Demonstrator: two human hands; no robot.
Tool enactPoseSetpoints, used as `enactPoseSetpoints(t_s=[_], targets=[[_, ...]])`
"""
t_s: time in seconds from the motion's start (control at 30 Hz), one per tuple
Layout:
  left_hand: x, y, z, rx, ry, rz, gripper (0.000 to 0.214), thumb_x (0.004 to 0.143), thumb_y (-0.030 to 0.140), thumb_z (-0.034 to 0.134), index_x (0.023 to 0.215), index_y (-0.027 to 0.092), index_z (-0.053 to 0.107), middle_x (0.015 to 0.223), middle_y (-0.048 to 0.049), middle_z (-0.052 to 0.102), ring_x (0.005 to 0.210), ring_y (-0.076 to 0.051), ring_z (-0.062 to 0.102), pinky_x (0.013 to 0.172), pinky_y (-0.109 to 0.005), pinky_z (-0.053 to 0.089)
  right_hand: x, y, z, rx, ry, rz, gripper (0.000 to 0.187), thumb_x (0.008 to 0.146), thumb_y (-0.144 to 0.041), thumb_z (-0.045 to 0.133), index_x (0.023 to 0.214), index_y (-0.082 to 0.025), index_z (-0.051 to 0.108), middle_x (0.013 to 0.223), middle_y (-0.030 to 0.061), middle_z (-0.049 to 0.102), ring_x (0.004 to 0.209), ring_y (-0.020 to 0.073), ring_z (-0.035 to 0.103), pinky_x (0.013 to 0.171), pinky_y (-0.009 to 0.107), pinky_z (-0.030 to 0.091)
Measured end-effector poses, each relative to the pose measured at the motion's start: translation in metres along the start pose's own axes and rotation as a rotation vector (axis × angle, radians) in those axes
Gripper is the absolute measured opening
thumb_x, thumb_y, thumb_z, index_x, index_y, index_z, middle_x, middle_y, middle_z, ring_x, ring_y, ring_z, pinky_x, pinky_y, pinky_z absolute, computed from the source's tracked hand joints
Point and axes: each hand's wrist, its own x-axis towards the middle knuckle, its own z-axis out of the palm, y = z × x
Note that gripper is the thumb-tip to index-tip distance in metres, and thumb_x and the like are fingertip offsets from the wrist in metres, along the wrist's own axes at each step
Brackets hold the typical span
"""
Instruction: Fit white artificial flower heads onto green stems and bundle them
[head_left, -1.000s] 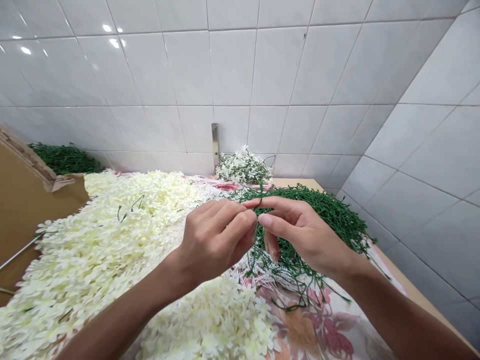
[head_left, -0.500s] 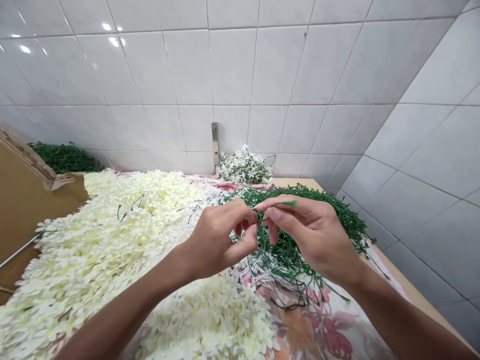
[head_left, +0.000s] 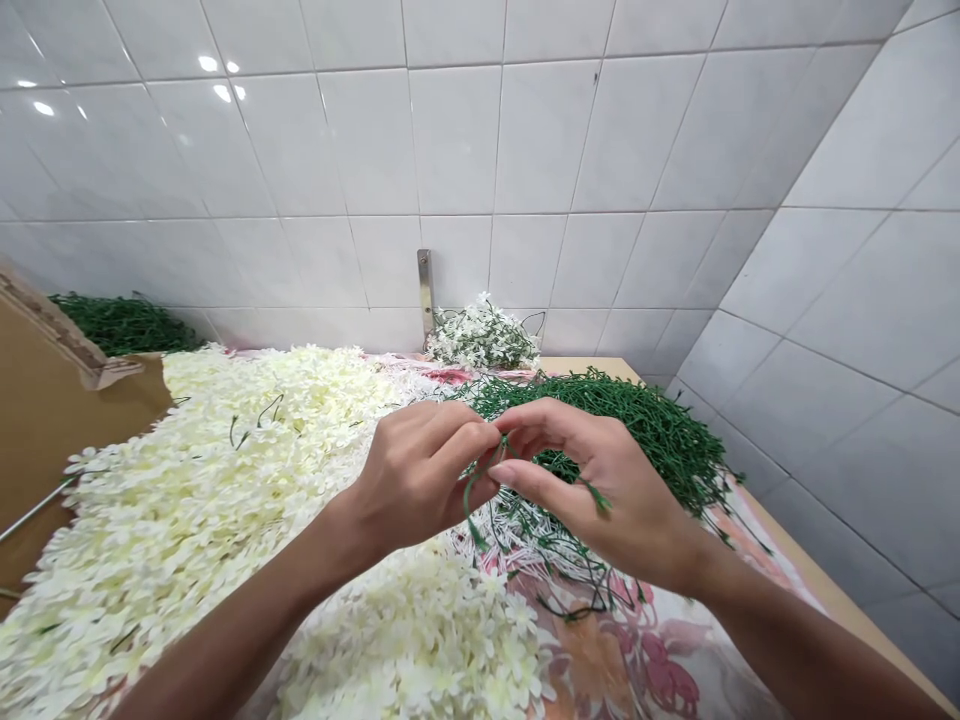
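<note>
My left hand (head_left: 420, 475) and my right hand (head_left: 600, 480) meet fingertip to fingertip above the table. Both pinch a thin green plastic stem (head_left: 474, 490), which curves down between them. One short green tip (head_left: 598, 495) pokes out by my right fingers. Under my hands lie loose green stems mixed with small white flower pieces (head_left: 525, 530). To the right of my hands rises a heap of green stems (head_left: 645, 425). A wide heap of cream artificial flowers (head_left: 210, 480) covers the table to the left.
A floral cloth (head_left: 645, 670) covers the table by the tiled corner. A small bunch of stems with white flowers (head_left: 484, 338) lies against the back wall beside a metal bracket (head_left: 425, 285). At the left stand brown cardboard (head_left: 52, 400) and more green stems (head_left: 120, 322).
My hands have drawn closer together. The green stem, which stuck out sideways from my right fingers, now bends down in a loop between both hands. The view has shifted slightly.
</note>
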Motion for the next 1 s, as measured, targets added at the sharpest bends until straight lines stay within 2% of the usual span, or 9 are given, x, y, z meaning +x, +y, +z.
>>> enactPoseSetpoints(t_s=[0.1, 0.23, 0.4, 0.5, 0.67, 0.8, 1.0], targets=[[0.0, 0.001, -0.001, 0.001, 0.013, 0.009, 0.005, 0.079, 0.014, 0.056, 0.078, 0.016, 0.052, 0.065, -0.0014, 0.058, 0.055, -0.011, 0.051, 0.052, -0.023, 0.041, 0.001, 0.0, -0.002, 0.055, -0.029, 0.054, 0.013, 0.09, -0.029, 0.054, 0.095, -0.018, 0.058, 0.081, 0.0007, 0.066, 0.073, 0.0103, 0.061, 0.065, 0.02, 0.049], [0.003, 0.003, -0.005, -0.081, -0.001, -0.091, 0.009, 0.079, 0.009, 0.053, 0.076, 0.017, 0.05, 0.061, 0.0021, 0.053, 0.053, -0.008, 0.048, 0.05, -0.021, 0.04, -0.001, -0.001, -0.003, -0.045, -0.013, 0.054, 0.017, 0.092, -0.028, 0.05, 0.082, -0.018, 0.059, 0.069, -0.0006, 0.061, 0.063, 0.0096, 0.056, 0.058, 0.021, 0.044], [0.006, 0.004, -0.01, -0.232, -0.147, -0.254, 0.01, 0.083, 0.01, 0.049, 0.075, 0.016, 0.051, 0.063, 0.0025, 0.052, 0.055, -0.007, 0.046, 0.052, -0.019, 0.039, -0.001, 0.003, 0.003, -0.128, 0.074, -0.066, 0.015, 0.091, -0.022, 0.051, 0.102, -0.019, 0.062, 0.084, 0.0025, 0.068, 0.068, 0.0122, 0.06, 0.063, 0.023, 0.046], [0.007, 0.005, -0.012, -0.266, -0.174, -0.331, 0.009, 0.083, 0.01, 0.05, 0.076, 0.016, 0.053, 0.065, 0.0024, 0.054, 0.057, -0.006, 0.048, 0.054, -0.018, 0.042, 0.0, 0.005, 0.005, -0.188, 0.103, -0.131, 0.013, 0.09, -0.02, 0.052, 0.094, -0.017, 0.063, 0.077, 0.0016, 0.067, 0.061, 0.0105, 0.057, 0.058, 0.022, 0.044], [0.007, 0.006, -0.014, -0.301, -0.171, -0.432, 0.004, 0.082, 0.012, 0.056, 0.085, 0.014, 0.058, 0.071, 0.0015, 0.06, 0.062, -0.007, 0.054, 0.058, -0.017, 0.046, -0.001, 0.007, 0.006, -0.244, 0.138, -0.14, 0.011, 0.089, -0.017, 0.051, 0.086, -0.015, 0.061, 0.065, -0.0005, 0.06, 0.054, 0.0084, 0.052, 0.053, 0.021, 0.04], [0.006, 0.004, -0.013, -0.332, -0.153, -0.388, 0.014, 0.085, 0.013, 0.057, 0.098, 0.015, 0.062, 0.083, -0.0015, 0.068, 0.068, -0.008, 0.06, 0.062, -0.018, 0.049, -0.002, 0.009, 0.008, -0.295, 0.188, -0.147, 0.011, 0.09, -0.018, 0.049, 0.085, -0.016, 0.058, 0.061, -0.0011, 0.059, 0.051, 0.0086, 0.052, 0.051, 0.021, 0.04], [0.004, 0.001, -0.009, -0.318, -0.053, -0.297, 0.011, 0.084, 0.008, 0.059, 0.092, 0.013, 0.064, 0.078, -0.0023, 0.069, 0.067, -0.007, 0.061, 0.062, -0.018, 0.048, -0.001, 0.013, 0.009, -0.372, 0.218, -0.126, 0.015, 0.091, -0.02, 0.049, 0.079, -0.016, 0.057, 0.059, -0.0014, 0.058, 0.05, 0.0078, 0.052, 0.052, 0.02, 0.039]])
